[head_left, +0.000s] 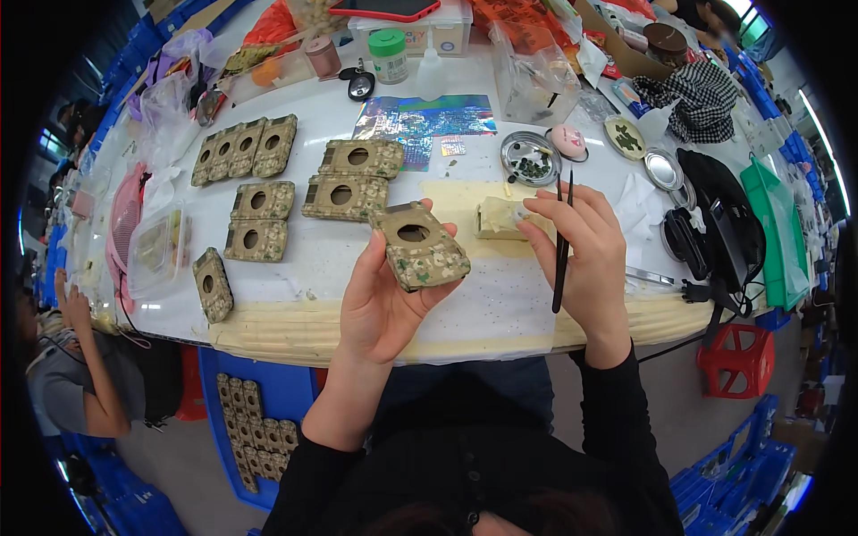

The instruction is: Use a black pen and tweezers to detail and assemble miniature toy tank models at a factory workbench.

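My left hand [375,299] is closed around a camouflage-painted model tank hull [426,259], tilted, its round hole facing up. Black tweezers [561,259] are tucked in the fingers of my right hand [585,246], points upward. Its thumb and forefinger come close together at a whitish bit [520,213] by the end of a small beige-covered block [499,217]; whether they grip it I cannot tell. More camouflage hulls [341,195] stand in groups on the left half of the table, and a single hull [213,284] lies near the front edge.
Beyond my right hand sit a round metal dish with dark green flakes [531,159] and a lid with green pieces [625,138]. A shiny holographic sheet [424,121], a green-capped jar [388,55] and a black bag [719,214] surround the work. A blue crate [268,380] below holds more hulls.
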Demonstrator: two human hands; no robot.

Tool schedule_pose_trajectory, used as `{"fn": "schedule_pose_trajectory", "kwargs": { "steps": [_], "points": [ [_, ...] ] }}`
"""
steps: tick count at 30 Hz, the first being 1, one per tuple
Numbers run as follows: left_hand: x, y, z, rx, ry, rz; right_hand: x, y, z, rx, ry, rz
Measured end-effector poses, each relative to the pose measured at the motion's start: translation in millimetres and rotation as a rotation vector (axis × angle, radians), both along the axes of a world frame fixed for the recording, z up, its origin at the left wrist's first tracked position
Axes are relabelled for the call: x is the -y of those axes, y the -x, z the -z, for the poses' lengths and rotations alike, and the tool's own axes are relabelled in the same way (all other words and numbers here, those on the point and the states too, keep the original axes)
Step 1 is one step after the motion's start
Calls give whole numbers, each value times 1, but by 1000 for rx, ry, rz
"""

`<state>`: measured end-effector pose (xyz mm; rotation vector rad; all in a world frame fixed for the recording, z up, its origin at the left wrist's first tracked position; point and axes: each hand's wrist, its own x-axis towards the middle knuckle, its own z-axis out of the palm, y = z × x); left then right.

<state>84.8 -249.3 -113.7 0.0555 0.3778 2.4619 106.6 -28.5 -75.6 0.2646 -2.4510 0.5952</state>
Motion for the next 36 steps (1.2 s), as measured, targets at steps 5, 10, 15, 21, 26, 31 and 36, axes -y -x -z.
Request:
{"fn": "schedule_pose_trajectory", "kwargs": {
  "steps": [5, 10, 15, 21, 26, 31, 36],
  "points": [
    [-1, -3, 2, 30, -19, 20, 0, 4, 2, 28, 10, -18],
    [-3, -4, -2, 63, -42, 14, 3, 0, -14, -63, 50, 5],
    [-1, -6, -3, 44, 8, 47, 22, -12, -30, -115, 417, -243],
    [0, -8, -9, 35, 58, 84, 51, -12, -20, 124, 810, -411],
    [-2, -9, -14, 9, 172, 53, 59, -13, -18, 209, 918, -412],
    [-1, -10, -15, 7, 161, 48, 60, -12, -18, 178, 821, -400],
    [-2, -9, -13, 22, 142, 48, 60, -11, -18, 182, 794, -372]
  ]
}}
